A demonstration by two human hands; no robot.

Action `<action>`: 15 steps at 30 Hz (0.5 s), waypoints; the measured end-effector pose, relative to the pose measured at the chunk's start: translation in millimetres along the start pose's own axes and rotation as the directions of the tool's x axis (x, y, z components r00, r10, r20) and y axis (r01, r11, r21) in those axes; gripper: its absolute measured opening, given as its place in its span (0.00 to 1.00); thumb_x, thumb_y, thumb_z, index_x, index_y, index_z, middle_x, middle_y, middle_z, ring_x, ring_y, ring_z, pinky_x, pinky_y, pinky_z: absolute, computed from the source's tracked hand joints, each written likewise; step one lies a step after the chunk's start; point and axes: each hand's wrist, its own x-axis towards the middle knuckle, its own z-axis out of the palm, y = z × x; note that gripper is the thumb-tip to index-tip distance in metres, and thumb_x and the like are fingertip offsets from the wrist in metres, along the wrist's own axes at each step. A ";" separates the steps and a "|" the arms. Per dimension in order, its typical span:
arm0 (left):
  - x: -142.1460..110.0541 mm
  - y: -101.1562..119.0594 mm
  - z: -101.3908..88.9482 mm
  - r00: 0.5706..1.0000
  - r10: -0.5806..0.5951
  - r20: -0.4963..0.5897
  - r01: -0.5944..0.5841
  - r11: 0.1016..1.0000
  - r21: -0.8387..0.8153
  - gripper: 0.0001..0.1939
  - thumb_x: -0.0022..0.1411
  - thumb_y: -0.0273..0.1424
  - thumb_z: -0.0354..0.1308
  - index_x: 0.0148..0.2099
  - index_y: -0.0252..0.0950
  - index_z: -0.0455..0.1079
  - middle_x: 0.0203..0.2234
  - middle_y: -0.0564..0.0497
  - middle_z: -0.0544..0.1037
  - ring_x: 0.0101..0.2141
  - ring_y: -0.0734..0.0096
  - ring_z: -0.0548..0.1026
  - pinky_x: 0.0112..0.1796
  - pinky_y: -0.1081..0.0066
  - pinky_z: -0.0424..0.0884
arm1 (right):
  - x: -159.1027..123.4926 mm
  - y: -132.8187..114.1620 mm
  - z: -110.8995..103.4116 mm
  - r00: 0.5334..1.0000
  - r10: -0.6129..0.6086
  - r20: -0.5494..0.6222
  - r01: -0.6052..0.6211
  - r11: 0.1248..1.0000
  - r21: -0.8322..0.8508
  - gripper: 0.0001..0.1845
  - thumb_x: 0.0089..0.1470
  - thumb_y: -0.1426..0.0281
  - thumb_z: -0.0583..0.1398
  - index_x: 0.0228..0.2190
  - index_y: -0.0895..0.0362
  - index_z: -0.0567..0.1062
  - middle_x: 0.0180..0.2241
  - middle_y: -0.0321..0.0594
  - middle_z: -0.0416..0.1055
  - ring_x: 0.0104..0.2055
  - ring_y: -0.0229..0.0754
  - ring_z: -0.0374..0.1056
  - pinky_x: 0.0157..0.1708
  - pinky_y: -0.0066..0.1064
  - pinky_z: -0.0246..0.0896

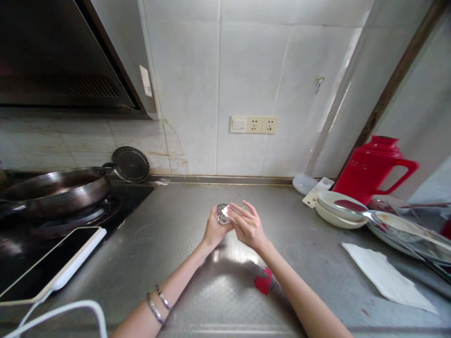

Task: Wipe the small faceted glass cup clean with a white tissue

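Observation:
Over the middle of the steel counter, my left hand [216,231] is wrapped round a small, shiny, glass-like object [221,215]. Its exact kind is hard to make out, as the fingers cover its lower part. My right hand [249,227] meets it from the other side, fingers fairly straight, with a small white piece [227,212], like paper or tissue, under the fingertips against the object's top. Below the right wrist, a red patch [263,281] shows on a blurred greyish thing, partly hidden by the forearm.
A steel pan [66,192] stands on the black stove at left, a phone [52,267] with a white cable in front. To the right are stacked bowls [340,211], a red thermos [369,169], a dish [419,234] with utensils and a white napkin [387,277]. Tiled wall sockets [261,125] are behind.

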 end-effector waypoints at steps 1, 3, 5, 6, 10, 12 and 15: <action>0.0 -0.4 -1.1 1.000 0.013 0.000 -0.013 1.000 0.000 0.31 0.36 0.30 0.70 0.44 0.34 0.62 0.36 0.48 0.76 0.34 0.68 0.75 0.35 0.70 0.70 | -0.5 -1.9 0.9 1.000 -0.007 -0.001 0.007 1.000 0.010 0.19 0.56 0.79 0.53 0.48 0.54 0.71 0.43 0.43 0.76 0.53 0.45 0.67 0.58 0.48 0.54; -0.2 0.0 -3.2 1.000 0.031 0.003 -0.031 1.000 0.005 0.31 0.36 0.30 0.70 0.44 0.34 0.62 0.36 0.48 0.76 0.34 0.67 0.75 0.37 0.69 0.70 | -1.4 -5.6 2.4 1.000 -0.030 -0.003 0.030 0.999 0.026 0.20 0.55 0.79 0.54 0.49 0.54 0.70 0.44 0.43 0.76 0.53 0.44 0.67 0.58 0.47 0.55; -0.3 1.3 -4.4 0.999 0.036 0.012 -0.036 0.999 0.016 0.30 0.36 0.31 0.70 0.43 0.34 0.62 0.36 0.48 0.76 0.35 0.67 0.75 0.37 0.69 0.70 | -2.0 -7.2 2.8 0.998 -0.055 -0.004 0.055 0.998 0.032 0.21 0.55 0.80 0.54 0.49 0.55 0.69 0.44 0.43 0.76 0.53 0.43 0.67 0.58 0.46 0.55; -0.3 1.9 -4.5 0.999 0.034 0.017 -0.034 0.999 0.020 0.31 0.36 0.32 0.70 0.43 0.34 0.62 0.37 0.48 0.76 0.35 0.67 0.75 0.38 0.69 0.70 | -2.0 -6.8 2.5 0.998 -0.067 -0.003 0.067 0.997 0.031 0.21 0.55 0.80 0.54 0.49 0.55 0.69 0.44 0.44 0.76 0.52 0.44 0.68 0.58 0.46 0.54; 0.4 1.9 -3.6 0.997 0.027 0.070 -0.033 0.996 0.087 0.30 0.39 0.31 0.69 0.45 0.34 0.62 0.37 0.48 0.76 0.35 0.67 0.75 0.36 0.69 0.69 | -1.0 -0.8 0.2 0.999 -0.053 -0.005 0.053 0.999 -0.002 0.20 0.55 0.80 0.54 0.48 0.54 0.70 0.43 0.43 0.76 0.52 0.45 0.68 0.57 0.48 0.54; 0.5 0.6 -4.1 0.996 0.038 0.077 -0.051 0.984 0.173 0.29 0.40 0.29 0.68 0.46 0.34 0.62 0.36 0.48 0.76 0.34 0.67 0.75 0.35 0.70 0.69 | -0.5 0.8 0.2 1.000 -0.017 -0.019 0.017 1.000 -0.017 0.19 0.55 0.80 0.54 0.47 0.54 0.70 0.43 0.43 0.76 0.53 0.46 0.67 0.57 0.49 0.55; 0.0 -2.1 -7.4 0.995 0.078 0.060 -0.091 0.964 0.252 0.29 0.40 0.28 0.69 0.45 0.35 0.62 0.36 0.49 0.76 0.34 0.68 0.74 0.35 0.71 0.69 | -0.1 -3.3 2.2 1.000 -0.012 -0.003 0.012 1.000 -0.010 0.18 0.55 0.79 0.54 0.47 0.55 0.71 0.43 0.44 0.76 0.54 0.45 0.66 0.57 0.48 0.54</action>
